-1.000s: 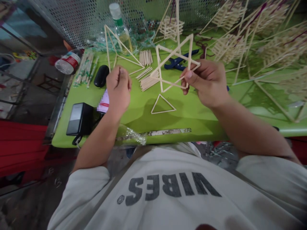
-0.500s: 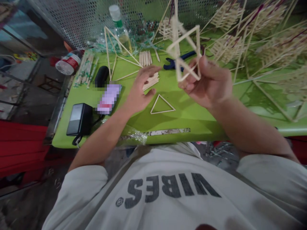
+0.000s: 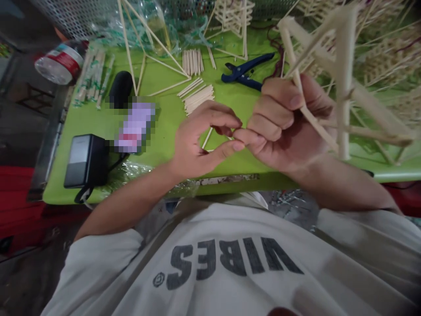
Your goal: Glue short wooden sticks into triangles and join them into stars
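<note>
In the head view, my right hand (image 3: 283,118) is closed, its thumb and index finger gripping a wooden stick frame (image 3: 344,94) made of joined thin sticks. This frame is raised close to the camera at the right. My left hand (image 3: 207,138) curls in a pinch, thumb and fingertips at the tip of my right little finger; anything between them is hidden. Behind my left hand, a small stick triangle (image 3: 207,138) on the table is mostly covered. Short sticks (image 3: 199,98) lie in a loose pile just beyond it, and a second bundle of short sticks (image 3: 193,62) is farther back.
Blue-handled cutters (image 3: 246,72) lie behind my hands on the green table (image 3: 164,153). A larger stick frame (image 3: 144,52) stands back left. To the left are a phone (image 3: 136,125), a black box-shaped device (image 3: 85,160) and a bottle (image 3: 61,61). Woven stick pieces (image 3: 391,61) crowd the right.
My right hand has turned, bringing the stick frame up and right, nearer the camera. My left hand has moved right from beside the stick pile to meet my right little finger. The view has shifted slightly.
</note>
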`<state>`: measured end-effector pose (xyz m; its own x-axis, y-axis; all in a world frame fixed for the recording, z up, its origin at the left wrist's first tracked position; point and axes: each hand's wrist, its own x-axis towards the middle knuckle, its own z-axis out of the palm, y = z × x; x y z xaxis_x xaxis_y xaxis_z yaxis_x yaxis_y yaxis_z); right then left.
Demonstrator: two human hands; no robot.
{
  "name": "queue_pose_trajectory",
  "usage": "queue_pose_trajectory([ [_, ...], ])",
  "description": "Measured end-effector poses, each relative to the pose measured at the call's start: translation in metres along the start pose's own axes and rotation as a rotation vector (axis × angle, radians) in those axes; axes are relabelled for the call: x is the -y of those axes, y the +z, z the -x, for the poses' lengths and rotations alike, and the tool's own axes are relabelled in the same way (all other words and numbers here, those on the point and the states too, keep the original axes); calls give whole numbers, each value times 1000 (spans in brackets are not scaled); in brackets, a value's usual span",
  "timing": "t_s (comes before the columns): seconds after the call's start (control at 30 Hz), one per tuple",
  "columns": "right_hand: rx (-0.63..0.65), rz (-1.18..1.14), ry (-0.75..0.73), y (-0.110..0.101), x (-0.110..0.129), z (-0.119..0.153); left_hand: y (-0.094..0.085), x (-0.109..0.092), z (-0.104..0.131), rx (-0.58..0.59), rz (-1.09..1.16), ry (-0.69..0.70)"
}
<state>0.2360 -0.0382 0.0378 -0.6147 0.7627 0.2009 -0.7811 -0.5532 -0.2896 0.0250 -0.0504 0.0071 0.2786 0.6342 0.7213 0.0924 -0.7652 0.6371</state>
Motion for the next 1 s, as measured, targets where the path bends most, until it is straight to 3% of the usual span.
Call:
queue_pose_trajectory([
  [0.13,-15,5,66,8,1,4,2,-9,4,-19,10,-1],
  [0.23,25,-6,88,10,0,6,8,-6,6,-75,144,37],
  [0.37,47,-26,90,12,0,8,15,6,6,-64,252,59],
  [0.57,-43,32,174,30,6,15,25,33,-1,-130,313,317],
  [0.77,3,146,118,36,2,13,21,17,5,-55,266,92],
  [1.0,-169,96,110,44,3,18,21,10,9,-75,456,9],
])
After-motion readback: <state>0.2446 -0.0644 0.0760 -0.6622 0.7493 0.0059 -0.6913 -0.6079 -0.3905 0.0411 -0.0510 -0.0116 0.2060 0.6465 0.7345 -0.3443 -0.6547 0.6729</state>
